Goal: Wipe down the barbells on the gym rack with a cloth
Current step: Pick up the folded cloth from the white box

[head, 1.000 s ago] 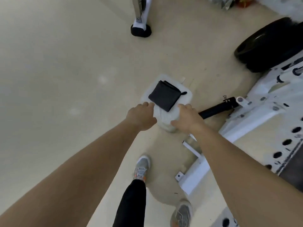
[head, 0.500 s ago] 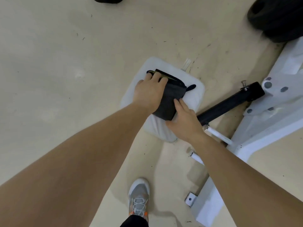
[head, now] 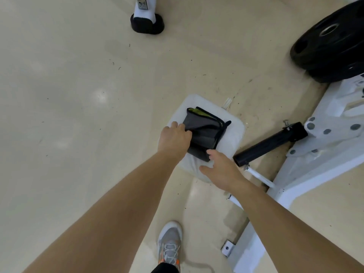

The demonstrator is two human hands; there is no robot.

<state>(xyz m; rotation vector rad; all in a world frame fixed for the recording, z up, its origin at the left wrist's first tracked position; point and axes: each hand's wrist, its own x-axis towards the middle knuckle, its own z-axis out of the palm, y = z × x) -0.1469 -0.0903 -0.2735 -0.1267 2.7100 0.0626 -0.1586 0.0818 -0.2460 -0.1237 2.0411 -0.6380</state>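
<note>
The left hand's [head: 174, 139] fingers [head: 187, 133] were curled onto the near-left edge of the dark folded cloth [head: 204, 133], pinching it. The right hand [head: 222, 170] lay with fingers spread loosely, fingertips touching the cloth's near corner. The cloth sat on a white pad [head: 234, 131] on the floor [head: 78, 115], beside a black bar sleeve [head: 269, 143] of the white rack [head: 325, 146]
</note>
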